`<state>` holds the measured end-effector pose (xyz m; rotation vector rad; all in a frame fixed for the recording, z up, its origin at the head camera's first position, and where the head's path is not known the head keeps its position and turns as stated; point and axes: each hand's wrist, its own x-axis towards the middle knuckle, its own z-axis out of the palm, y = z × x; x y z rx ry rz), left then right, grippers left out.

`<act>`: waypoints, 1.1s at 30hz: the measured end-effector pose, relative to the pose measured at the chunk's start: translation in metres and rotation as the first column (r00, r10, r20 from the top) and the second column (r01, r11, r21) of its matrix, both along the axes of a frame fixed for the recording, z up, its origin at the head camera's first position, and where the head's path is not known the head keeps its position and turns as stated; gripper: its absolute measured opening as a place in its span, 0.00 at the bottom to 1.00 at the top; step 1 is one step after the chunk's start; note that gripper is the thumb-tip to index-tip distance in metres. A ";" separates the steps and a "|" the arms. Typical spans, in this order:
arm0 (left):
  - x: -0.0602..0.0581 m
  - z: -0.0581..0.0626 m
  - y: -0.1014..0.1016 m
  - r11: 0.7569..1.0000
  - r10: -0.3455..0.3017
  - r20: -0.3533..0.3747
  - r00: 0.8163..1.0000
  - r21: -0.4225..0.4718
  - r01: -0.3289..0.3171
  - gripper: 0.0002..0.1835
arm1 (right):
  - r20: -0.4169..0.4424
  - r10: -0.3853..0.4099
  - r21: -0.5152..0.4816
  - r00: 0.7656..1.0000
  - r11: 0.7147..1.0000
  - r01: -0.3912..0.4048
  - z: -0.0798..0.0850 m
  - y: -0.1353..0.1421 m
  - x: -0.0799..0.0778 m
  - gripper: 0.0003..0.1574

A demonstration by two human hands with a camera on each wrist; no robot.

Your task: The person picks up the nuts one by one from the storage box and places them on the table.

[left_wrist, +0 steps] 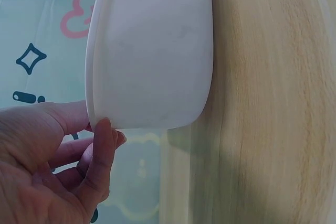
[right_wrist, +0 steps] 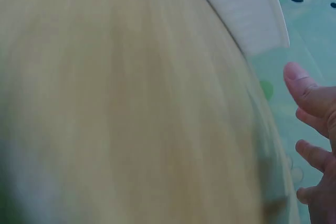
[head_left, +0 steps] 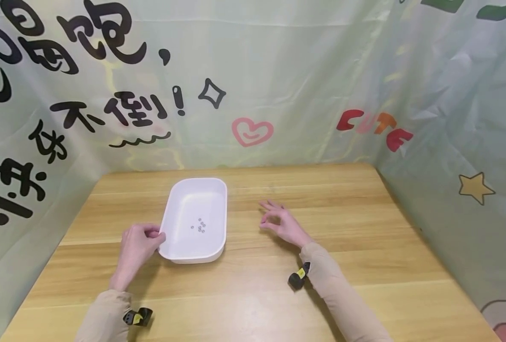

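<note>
A white rectangular tub [head_left: 180, 260] stands on the wooden table, left of the middle. Several tiny grey, ring-like pieces [head_left: 201, 225] lie on its floor, too small to name surely. My left hand [head_left: 138, 244] pinches the tub's near left rim between thumb and fingers; the left wrist view shows the tub's outer wall [left_wrist: 152, 51] beside the thumb. Right of the tub, apart from it, my right hand [head_left: 282, 225] hovers over the table. Its thumb and index finger bend toward each other, the other fingers stretch out, and no object shows between them.
The wooden tabletop [head_left: 253, 304] spreads around the tub. A printed cloth [head_left: 304, 85] with writing and drawings hangs behind the table and along both sides. Each sleeve carries a small black wrist device [head_left: 297, 279].
</note>
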<state>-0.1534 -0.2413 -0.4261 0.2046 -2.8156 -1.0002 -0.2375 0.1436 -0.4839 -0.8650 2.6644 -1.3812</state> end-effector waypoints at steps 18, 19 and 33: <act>0.001 0.002 0.001 1.000 -0.011 -0.008 1.000 -0.011 0.011 0.14 | -0.034 0.002 0.030 0.999 1.000 -0.001 -0.016 0.020 0.001 0.04; 0.001 0.002 0.001 1.000 -0.012 -0.009 1.000 -0.011 0.012 0.14 | -0.029 0.001 0.024 1.000 1.000 0.000 -0.016 0.021 0.001 0.04; 0.001 0.001 0.001 1.000 -0.014 -0.006 1.000 -0.003 0.014 0.14 | -0.033 -0.002 -0.011 0.999 1.000 0.001 -0.018 0.026 -0.001 0.06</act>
